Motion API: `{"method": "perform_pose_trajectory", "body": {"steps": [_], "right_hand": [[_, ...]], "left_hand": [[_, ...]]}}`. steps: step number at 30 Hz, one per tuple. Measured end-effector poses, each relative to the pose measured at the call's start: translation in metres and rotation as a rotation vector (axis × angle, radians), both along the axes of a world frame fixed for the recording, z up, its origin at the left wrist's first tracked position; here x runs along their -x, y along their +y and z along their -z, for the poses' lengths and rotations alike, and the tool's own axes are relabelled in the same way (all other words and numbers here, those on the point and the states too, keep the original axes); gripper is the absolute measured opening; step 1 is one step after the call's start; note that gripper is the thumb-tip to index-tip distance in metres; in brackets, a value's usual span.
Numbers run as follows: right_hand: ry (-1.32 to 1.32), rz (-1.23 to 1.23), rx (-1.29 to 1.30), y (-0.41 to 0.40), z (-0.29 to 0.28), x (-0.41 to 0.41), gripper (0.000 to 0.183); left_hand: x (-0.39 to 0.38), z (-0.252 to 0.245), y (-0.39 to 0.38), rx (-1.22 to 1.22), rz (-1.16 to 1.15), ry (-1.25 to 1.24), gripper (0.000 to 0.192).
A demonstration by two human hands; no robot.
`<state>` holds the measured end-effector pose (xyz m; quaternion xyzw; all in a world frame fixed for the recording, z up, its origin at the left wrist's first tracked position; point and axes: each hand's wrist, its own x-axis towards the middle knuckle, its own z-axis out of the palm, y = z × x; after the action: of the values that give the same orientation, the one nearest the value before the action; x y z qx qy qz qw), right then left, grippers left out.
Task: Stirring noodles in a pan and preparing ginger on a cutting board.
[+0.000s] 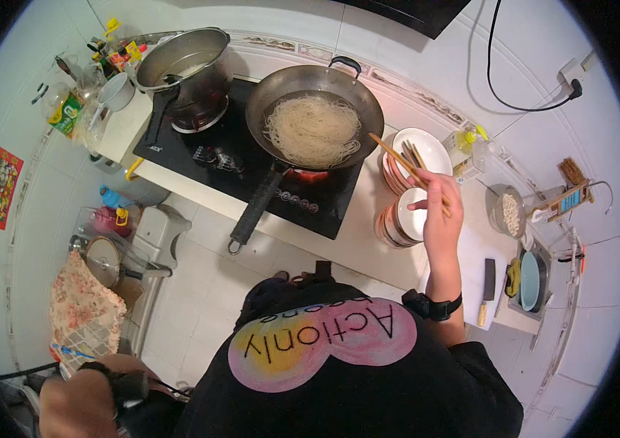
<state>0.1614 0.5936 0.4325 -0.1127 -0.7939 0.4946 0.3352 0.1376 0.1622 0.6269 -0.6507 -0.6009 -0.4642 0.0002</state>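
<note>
My right hand (444, 205) holds wooden chopsticks (392, 153), whose tips reach to the right rim of a wok (263, 117). Thin pale noodles (314, 131) lie in a round mass in the wok. Red glows from the burner under it on a black glass cooktop (315, 216). Beneath my right hand are a stack of white bowls (411, 214) and a stack of plates (427, 147), with more chopsticks across the plates. My left hand (77, 402) is at the lower left, blurred, beside my body; its fingers cannot be made out.
A lidless metal pot (200, 82) with liquid and a utensil stands on the left burner. The wok's handle (258, 211) juts over the counter's front edge. Further right are a cleaver (489, 279) on a white cutting board (471, 290), a bowl of peanuts (508, 214) and a sink (541, 290).
</note>
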Motion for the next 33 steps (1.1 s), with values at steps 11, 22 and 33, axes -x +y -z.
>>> {"method": "perform_pose_trajectory", "body": {"steps": [11, 22, 33], "right_hand": [[0.051, 0.077, -0.094, 0.000, 0.007, -0.007, 0.012], [-0.177, -0.029, 0.039, 0.005, -0.024, 0.074, 0.019], [-0.523, -0.088, -0.109, 0.076, 0.007, 0.215, 0.023]], "left_hand": [[0.052, 0.212, -0.027, 0.093, -1.006, -0.791, 0.034], [0.064, 0.244, 0.036, 0.260, -0.676, -1.054, 0.020], [0.051, 0.255, 0.005, 0.193, -0.794, -1.082, 0.025]]}}
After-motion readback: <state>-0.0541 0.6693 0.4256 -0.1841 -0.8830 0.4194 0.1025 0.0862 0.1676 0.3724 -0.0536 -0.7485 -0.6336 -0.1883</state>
